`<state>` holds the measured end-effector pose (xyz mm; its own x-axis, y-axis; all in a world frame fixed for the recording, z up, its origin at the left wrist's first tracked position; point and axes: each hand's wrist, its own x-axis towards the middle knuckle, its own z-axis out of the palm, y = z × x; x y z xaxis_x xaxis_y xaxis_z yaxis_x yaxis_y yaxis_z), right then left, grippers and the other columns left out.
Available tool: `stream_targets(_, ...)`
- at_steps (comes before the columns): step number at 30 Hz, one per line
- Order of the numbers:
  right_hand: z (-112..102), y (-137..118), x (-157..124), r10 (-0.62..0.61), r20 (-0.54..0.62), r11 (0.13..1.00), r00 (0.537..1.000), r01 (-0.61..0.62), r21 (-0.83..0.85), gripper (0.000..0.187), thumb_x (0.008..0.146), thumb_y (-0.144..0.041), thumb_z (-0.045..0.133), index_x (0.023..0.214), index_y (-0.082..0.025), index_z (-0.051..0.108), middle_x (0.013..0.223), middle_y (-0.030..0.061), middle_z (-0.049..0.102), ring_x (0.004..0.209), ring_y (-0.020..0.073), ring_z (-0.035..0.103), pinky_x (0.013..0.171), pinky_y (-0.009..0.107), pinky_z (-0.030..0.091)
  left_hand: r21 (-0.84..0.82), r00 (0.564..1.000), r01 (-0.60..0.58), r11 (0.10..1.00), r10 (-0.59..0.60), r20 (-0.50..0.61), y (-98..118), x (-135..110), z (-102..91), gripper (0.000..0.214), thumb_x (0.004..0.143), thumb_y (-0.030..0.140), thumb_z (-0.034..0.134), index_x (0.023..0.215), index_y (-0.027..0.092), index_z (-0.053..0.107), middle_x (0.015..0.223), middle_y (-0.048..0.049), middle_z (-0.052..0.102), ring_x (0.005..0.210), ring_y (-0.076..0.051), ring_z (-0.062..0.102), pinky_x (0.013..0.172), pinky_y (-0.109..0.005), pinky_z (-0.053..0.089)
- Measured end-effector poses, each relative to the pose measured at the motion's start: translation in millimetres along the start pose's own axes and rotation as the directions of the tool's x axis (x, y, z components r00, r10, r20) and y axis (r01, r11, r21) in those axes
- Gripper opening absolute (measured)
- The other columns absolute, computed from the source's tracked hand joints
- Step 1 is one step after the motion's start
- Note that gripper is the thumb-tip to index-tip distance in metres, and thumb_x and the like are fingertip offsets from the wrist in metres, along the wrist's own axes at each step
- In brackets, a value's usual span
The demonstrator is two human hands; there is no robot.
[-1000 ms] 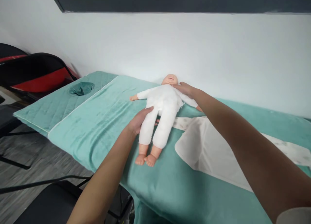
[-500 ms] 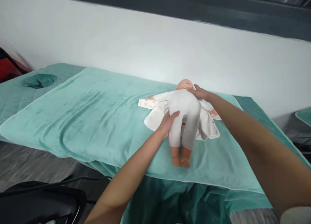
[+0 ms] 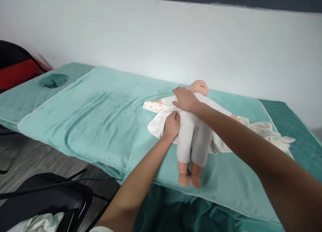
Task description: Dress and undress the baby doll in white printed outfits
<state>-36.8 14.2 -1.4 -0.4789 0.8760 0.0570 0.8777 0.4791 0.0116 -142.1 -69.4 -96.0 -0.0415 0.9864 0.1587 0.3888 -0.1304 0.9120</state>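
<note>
A baby doll point(image 3: 193, 124) in a white bodysuit lies face up, legs toward me, on a spread white baby jacket point(image 3: 156, 125). The doll's arms stretch out over the jacket's sleeves. My left hand point(image 3: 172, 125) is closed at the doll's waist, on the left side; its fingertips are hidden, so what they grip is unclear. Across the doll's chest and shoulder lies my right hand point(image 3: 185, 98), fingers extended and flat. My right forearm hides part of the jacket.
A teal sheet point(image 3: 88, 114) covers the massage table, which has a face hole point(image 3: 53, 80) at its left end. Crumpled white cloth point(image 3: 269, 133) lies on the right. A black chair point(image 3: 47, 198) with cloth on it stands in front, under a dark cable point(image 3: 83, 180).
The doll's hips have lowered and its legs lie flatter. My right hand has moved left over the chest; my left hand has closed at the waist. The view has shifted.
</note>
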Motion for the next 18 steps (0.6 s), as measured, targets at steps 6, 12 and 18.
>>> stream_targets(6, 33.2, -28.4, 42.0, 0.009, 0.159, 1.0, 0.987, -0.006, -0.018, 0.035, 0.091, -0.024, 0.058, 0.123, -0.009, 0.06, 0.123, 0.022, 0.066, 0.113, 0.037, 0.061, 0.093, 0.049, 0.047, 0.333, 0.987, -0.159, 0.929, 0.156, 0.035, -8.8, 1.6, -0.3, 0.026, 0.098, 0.017, 0.039, 0.109, 0.018, 0.062, 0.113, -0.0148, 0.069, 0.104, -0.027, 0.062, 0.09, -0.04, 0.048)
stream_targets(12, 16.4, 7.2, 23.6, 0.029, 0.079, 0.994, 0.996, -0.037, 0.106, 0.041, 0.091, -0.044, 0.062, 0.122, -0.018, 0.06, 0.115, 0.0145, 0.071, 0.102, 0.0341, 0.066, 0.081, 0.041, 0.048, 0.673, 0.969, -0.115, 0.731, 0.232, -0.087, -16.3, 17.2, -8.0, 0.023, 0.094, 0.018, 0.05, 0.113, 0.018, 0.063, 0.128, -0.0182, 0.062, 0.12, -0.035, 0.051, 0.097, -0.049, 0.043)
stream_targets(18, 11.2, 20.8, -6.5, -0.077, 0.018, 0.972, 0.997, 0.071, 0.223, 0.044, 0.092, -0.062, 0.055, 0.115, -0.026, 0.066, 0.113, 0.0071, 0.072, 0.1, 0.0304, 0.065, 0.078, 0.038, 0.043, 0.376, 0.98, 0.091, 0.922, -0.016, -0.198, -30.0, 45.7, -25.1, 0.017, 0.089, 0.02, 0.054, 0.096, 0.016, 0.068, 0.1, -0.0156, 0.072, 0.098, -0.031, 0.064, 0.084, -0.04, 0.046)
